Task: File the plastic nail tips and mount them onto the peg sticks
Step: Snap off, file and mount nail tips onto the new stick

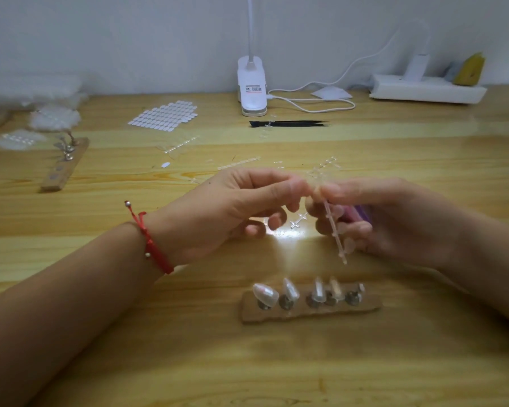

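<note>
Over the middle of the wooden table, my left hand and my right hand meet. Both pinch a clear plastic sprue strip of nail tips, which hangs down and slightly right from the fingertips. A purple nail file shows behind the fingers of my right hand. In front of the hands lies a brown holder strip with several pegs, each carrying a pearly nail tip. A small clear sprue piece lies on the table between the hands.
A second holder strip with pegs lies at left. A sheet of adhesive tabs, black tweezers, a white clip lamp with its cable and a white power strip stand farther back. Clear sprue scraps and plastic bags lie about.
</note>
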